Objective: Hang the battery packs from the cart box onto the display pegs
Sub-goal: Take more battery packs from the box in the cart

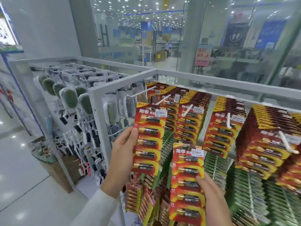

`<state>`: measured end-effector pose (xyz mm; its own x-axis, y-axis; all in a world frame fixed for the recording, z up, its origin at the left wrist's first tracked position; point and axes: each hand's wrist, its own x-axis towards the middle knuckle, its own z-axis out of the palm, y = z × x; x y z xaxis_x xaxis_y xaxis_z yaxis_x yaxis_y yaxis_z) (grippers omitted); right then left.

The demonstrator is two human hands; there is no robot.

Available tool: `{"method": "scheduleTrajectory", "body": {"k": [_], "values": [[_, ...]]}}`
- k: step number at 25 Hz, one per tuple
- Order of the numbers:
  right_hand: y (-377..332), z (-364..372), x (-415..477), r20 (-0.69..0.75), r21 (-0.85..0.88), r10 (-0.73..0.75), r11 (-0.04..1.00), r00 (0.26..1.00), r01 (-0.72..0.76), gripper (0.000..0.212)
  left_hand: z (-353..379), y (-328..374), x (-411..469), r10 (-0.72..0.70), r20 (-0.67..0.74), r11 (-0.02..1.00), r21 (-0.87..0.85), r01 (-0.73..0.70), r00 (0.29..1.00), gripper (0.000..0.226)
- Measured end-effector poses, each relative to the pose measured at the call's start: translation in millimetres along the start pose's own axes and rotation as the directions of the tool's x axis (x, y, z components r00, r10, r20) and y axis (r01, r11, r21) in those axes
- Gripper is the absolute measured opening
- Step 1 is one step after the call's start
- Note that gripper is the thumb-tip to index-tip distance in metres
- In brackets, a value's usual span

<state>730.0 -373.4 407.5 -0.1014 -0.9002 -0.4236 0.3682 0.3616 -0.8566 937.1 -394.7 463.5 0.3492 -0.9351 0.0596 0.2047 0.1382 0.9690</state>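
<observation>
The right hand is low in view, thumb pressed on the front of a red battery pack, the lower pack, with the fingers hidden behind the card. It holds that pack upright in front of the lower rows of the display, touching no peg. The pack shows five cells in a column and a white price sticker at the top right.

The left hand, coming out of a white sleeve, pinches a second one, the upper pack, by its left edge, thumb in front and fingers behind. This pack is raised higher and to the left, its top edge right at the tip of a white peg. I cannot tell whether the hang hole is on the peg. The two hands are apart, each clamped on its own pack.

Behind them, hung packs in red fill several pegs in thick stacks across the upper row. Green packs hang in the rows beneath. A grey frame edges the display. To its left, another rack carries brushes in clear packaging. Beyond the display is a glass wall, and a shiny pale floor lies at the left.
</observation>
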Motion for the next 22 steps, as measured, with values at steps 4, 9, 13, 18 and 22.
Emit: {"method": "scheduleTrajectory", "body": {"k": [4,9,13,18,22], "values": [[-1,3,2,-0.015,0.019,0.015,1.0,1.0,-0.015,0.015,1,5,21,-0.002,0.007,1.0,-0.03,0.003,1.0,0.022],[1,13,2,-0.023,0.067,0.016,0.998,1.0,-0.015,0.019,-9,2,37,-0.05,0.055,0.997,-0.054,0.053,0.997,0.021],[-1,25,-6,-0.079,0.111,-0.017,0.993,0.997,0.026,0.022,-14,-1,43,-0.078,0.092,0.995,-0.061,0.083,0.993,0.02],[0,27,-10,-0.126,0.174,-0.023,0.984,0.992,0.045,0.048,-12,-5,52,-0.08,0.15,0.993,-0.073,0.091,0.985,0.021],[-7,32,-17,-0.131,0.175,-0.03,0.983,0.991,0.053,0.043,-7,-13,66,-0.093,0.169,0.994,-0.044,0.102,0.981,0.023]]}}
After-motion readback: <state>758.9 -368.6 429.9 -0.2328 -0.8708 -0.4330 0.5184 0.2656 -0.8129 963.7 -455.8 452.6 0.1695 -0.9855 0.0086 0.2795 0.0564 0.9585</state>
